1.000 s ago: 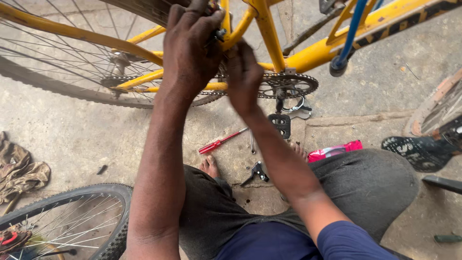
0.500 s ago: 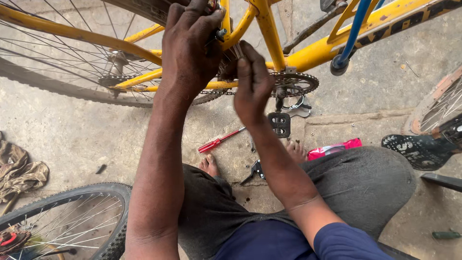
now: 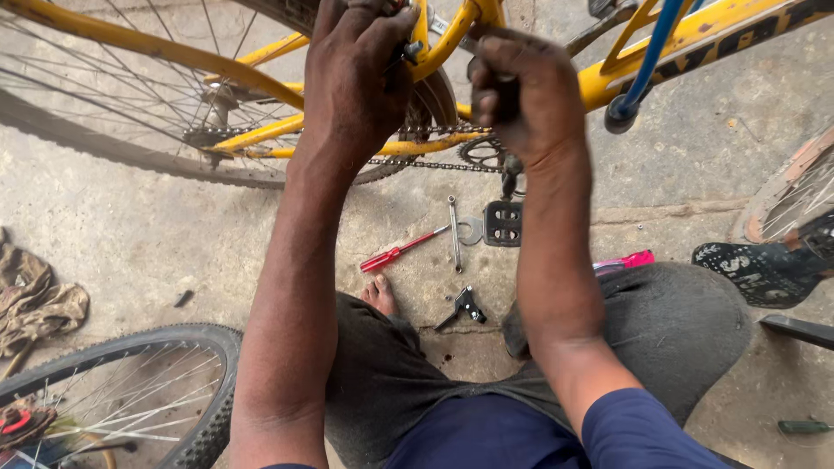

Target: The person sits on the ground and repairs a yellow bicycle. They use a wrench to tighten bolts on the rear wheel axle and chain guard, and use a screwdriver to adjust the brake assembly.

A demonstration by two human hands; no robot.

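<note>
Head view: left hand [image 3: 352,74] and right hand [image 3: 526,91] grip yellow bicycle frame [image 3: 261,82].

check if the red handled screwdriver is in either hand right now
No, the red-handled screwdriver lies on the concrete floor, while the left hand and right hand are up at the yellow bicycle frame.

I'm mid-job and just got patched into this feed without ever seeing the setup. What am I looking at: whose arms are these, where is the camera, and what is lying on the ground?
The one view comes from a camera worn on the person's head, looking down, so both arms are the person's own. The left hand and right hand are up on the yellow bicycle frame, near where the tubes meet above the chain. What the closed right fist grips is hidden. On the concrete floor lie a red-handled screwdriver, a wrench, a small black part and rags. A loose wheel lies at lower left.
</note>
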